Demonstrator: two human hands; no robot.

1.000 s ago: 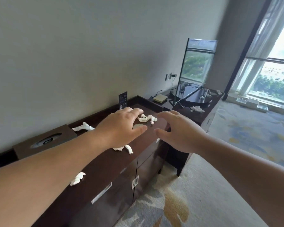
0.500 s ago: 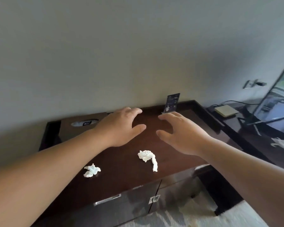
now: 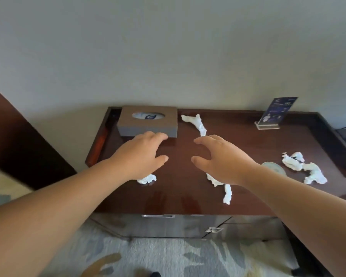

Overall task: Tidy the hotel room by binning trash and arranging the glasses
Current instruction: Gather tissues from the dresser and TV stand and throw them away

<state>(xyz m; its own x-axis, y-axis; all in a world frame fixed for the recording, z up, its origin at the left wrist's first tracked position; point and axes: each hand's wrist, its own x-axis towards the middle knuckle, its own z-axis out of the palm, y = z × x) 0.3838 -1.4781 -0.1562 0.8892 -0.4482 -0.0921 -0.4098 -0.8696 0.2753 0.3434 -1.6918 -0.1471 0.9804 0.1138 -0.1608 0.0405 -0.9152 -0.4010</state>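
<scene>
Several crumpled white tissues lie on the dark wooden cabinet top (image 3: 180, 198). One twisted tissue (image 3: 196, 122) lies at the back centre, one small wad (image 3: 147, 178) shows under my left wrist, another long tissue (image 3: 226, 191) lies under my right hand, and a bigger clump (image 3: 304, 166) rests at the right. My left hand (image 3: 142, 156) and my right hand (image 3: 220, 158) hover above the top, palms down, fingers spread and curved, holding nothing. A round glass coaster or lid (image 3: 274, 166) sits just right of my right wrist. No glasses or bin are in view.
A brown tissue box (image 3: 148, 122) stands at the back left against the wall. A blue card in a clear stand (image 3: 274, 114) is at the back right. The cabinet has a raised rim, drawers below, and patterned carpet (image 3: 168, 258) in front.
The view has swung left and down, so the cabinet now faces me squarely and the tissue box sits ahead. Both hands stay open and have dropped closer to the top.
</scene>
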